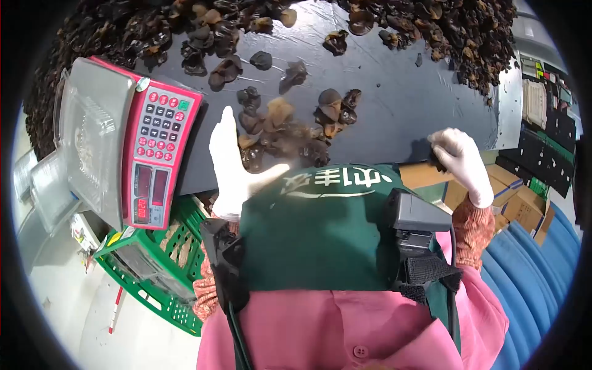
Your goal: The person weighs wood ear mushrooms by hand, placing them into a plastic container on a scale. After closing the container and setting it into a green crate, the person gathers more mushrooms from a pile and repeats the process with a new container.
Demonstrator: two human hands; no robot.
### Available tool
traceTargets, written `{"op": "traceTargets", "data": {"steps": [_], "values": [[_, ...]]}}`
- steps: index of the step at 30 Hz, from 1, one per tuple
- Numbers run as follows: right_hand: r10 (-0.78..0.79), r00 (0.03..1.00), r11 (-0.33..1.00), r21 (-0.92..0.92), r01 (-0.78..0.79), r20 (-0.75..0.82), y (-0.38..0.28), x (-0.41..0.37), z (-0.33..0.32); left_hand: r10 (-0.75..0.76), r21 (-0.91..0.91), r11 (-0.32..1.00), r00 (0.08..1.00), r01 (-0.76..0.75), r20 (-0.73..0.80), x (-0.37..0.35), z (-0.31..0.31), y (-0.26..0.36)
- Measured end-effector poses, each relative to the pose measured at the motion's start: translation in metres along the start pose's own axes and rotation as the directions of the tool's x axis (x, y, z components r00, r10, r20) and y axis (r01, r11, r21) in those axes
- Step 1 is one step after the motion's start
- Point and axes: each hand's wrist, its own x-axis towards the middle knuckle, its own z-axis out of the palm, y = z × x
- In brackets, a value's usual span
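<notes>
My left hand [233, 163], in a white glove, is open at the table's front edge, its thumb spread away from the fingers. Loose dark brown fungus pieces [280, 132] lie just to its right, some of them blurred. On the right side, my right hand [455, 153], also white-gloved, is closed around a dark piece [436, 159] that its fingers partly hide. Left of my left hand stands a pink and silver scale [161, 132] with a lit red display. A clear plastic box [92, 145] rests on the scale's pan.
Large heaps of dark fungus [456, 37] line the far side of the grey table [394, 111]. Green crates [148, 265] stand below the scale. Clear containers [52, 188] are at the far left. Cardboard boxes [524, 206] and blue sheeting [524, 271] lie at the right.
</notes>
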Motion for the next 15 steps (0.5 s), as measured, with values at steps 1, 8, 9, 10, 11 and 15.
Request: {"op": "traceTargets", "data": {"steps": [1, 8, 9, 10, 11, 15], "values": [[0.106, 0.989, 0.990, -0.101, -0.096, 0.101, -0.002, -0.008, -0.003, 0.003, 0.008, 1.000, 1.000, -0.003, 0.011, 0.001, 0.001, -0.001], [-0.409, 0.843, 0.899, 0.006, 0.438, -0.349, -0.106, 0.072, 0.044, -0.053, 0.064, 0.996, 0.999, 0.054, -0.009, -0.002, 0.004, 0.009], [-0.490, 0.791, 0.855, -0.022, 0.519, -0.367, -0.122, 0.089, 0.065, -0.033, 0.068, 0.997, 0.999, 0.034, -0.029, -0.003, 0.004, 0.009], [-0.538, 0.742, 0.817, -0.030, 0.576, -0.401, -0.144, 0.102, 0.075, 0.052, 0.094, 0.995, 0.996, -0.045, -0.072, -0.001, 0.007, 0.001], [-0.580, 0.707, 0.788, -0.057, 0.614, -0.404, -0.157, 0.113, 0.086, 0.052, 0.061, 0.997, 0.995, -0.047, -0.085, 0.001, 0.009, -0.002], [-0.667, 0.700, 0.740, -0.123, 0.661, -0.256, -0.180, 0.141, 0.116, 0.050, 0.095, 0.995, 0.992, -0.039, -0.114, -0.001, 0.009, 0.005]]}}
